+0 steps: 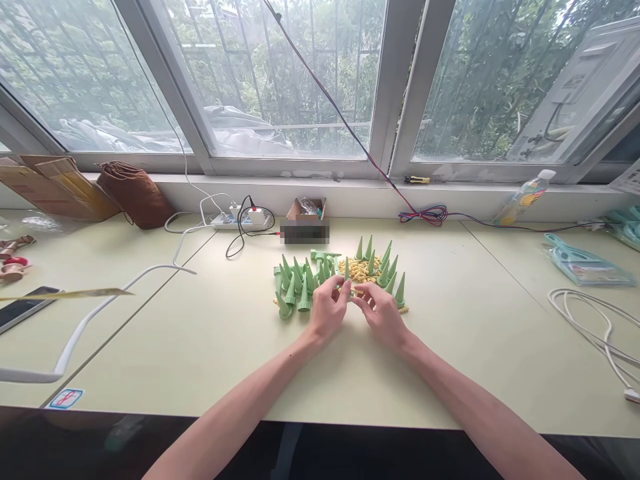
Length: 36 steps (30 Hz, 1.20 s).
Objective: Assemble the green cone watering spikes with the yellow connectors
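My left hand (327,308) and my right hand (381,312) meet at the middle of the pale table (210,333), fingertips pinched together over a small piece I cannot make out. Just behind them lies a pile of small yellow pieces (359,269). Several green cones (297,287) stand to the left of my hands, and more green cones (387,270) stand upright to the right of the yellow pile. A green cone tip shows right above my left thumb.
A power strip (240,220) with cables and a small open box (306,209) sit by the window sill. A phone (25,305) lies far left, a bottle (523,198) and teal packets (583,263) far right, white cable (595,327) near the right edge.
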Tool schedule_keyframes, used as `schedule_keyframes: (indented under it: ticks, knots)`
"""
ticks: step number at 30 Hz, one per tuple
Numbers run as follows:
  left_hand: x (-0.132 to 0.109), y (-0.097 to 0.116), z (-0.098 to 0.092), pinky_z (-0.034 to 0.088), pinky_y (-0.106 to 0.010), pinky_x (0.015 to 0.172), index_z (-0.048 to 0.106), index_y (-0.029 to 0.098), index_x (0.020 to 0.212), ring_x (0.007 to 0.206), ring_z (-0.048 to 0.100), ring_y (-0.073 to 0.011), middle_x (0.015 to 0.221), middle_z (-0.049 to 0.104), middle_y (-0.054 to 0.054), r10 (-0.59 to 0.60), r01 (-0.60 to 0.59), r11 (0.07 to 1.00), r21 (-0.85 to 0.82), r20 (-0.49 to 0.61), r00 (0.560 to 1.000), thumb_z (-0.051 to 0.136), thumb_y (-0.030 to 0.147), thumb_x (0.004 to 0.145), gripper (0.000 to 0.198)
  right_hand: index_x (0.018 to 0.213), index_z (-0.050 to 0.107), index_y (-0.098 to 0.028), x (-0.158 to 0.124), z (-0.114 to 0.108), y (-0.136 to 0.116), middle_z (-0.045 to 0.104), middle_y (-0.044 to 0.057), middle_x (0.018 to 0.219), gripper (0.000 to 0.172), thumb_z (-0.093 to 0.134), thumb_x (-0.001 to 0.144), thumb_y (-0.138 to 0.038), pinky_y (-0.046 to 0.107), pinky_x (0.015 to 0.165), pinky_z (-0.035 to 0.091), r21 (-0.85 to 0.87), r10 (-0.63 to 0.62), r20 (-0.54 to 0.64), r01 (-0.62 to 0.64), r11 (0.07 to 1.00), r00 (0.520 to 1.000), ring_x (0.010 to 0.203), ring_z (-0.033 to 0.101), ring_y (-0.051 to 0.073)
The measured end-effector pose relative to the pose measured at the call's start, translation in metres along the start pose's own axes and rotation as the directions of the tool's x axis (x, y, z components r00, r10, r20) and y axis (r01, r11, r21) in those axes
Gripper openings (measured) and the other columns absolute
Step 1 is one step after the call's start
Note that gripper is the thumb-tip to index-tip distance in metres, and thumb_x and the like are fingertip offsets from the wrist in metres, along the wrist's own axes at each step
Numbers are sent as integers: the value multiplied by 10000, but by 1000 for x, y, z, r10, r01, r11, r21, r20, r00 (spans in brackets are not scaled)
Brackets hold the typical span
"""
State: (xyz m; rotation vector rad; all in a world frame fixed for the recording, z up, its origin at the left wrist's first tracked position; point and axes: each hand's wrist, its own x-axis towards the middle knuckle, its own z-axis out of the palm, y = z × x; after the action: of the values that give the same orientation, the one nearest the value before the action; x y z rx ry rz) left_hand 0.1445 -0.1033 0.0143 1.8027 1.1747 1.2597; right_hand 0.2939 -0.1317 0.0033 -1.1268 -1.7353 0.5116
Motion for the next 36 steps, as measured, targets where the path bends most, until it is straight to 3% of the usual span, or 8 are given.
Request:
schedule_keyframes:
  ticks: [9,16,28,36]
  knots:
    - [-1,-1,1,388,-215,421,594,181,867,452,511,-93,652,584,9,11,-10,1000,-7,27,1000,520,477,925,311,980,614,-193,0,-1,0,664,47,818,250,496,981,-413,287,601,465,-56,5,-20,-7,998,1000,641,588,167]
    - [-3,0,2,414,-215,427,605,167,893,449,511,-83,692,612,-7,49,-49,999,1,82,995,516,431,936,282,708,487,-206,1,-4,-4,480,-23,582,364,430,1006,-408,259,516,329,-96,25,-50,-30,995,998,512,424,127]
    - [-5,4,2,414,-200,412,609,156,910,446,532,-72,743,636,-26,135,-132,991,-34,113,984,527,413,934,272,631,353,-212,1,-2,0,373,-42,531,407,414,1005,-360,262,495,261,-122,38,-129,-54,991,991,478,339,111]
    - [-2,3,3,388,-195,403,611,152,895,433,493,-60,747,635,-24,98,-95,994,-47,67,993,536,419,930,279,656,421,-207,3,-3,-3,392,-42,544,399,423,999,-410,257,494,283,-87,91,-109,-101,991,990,488,345,114]
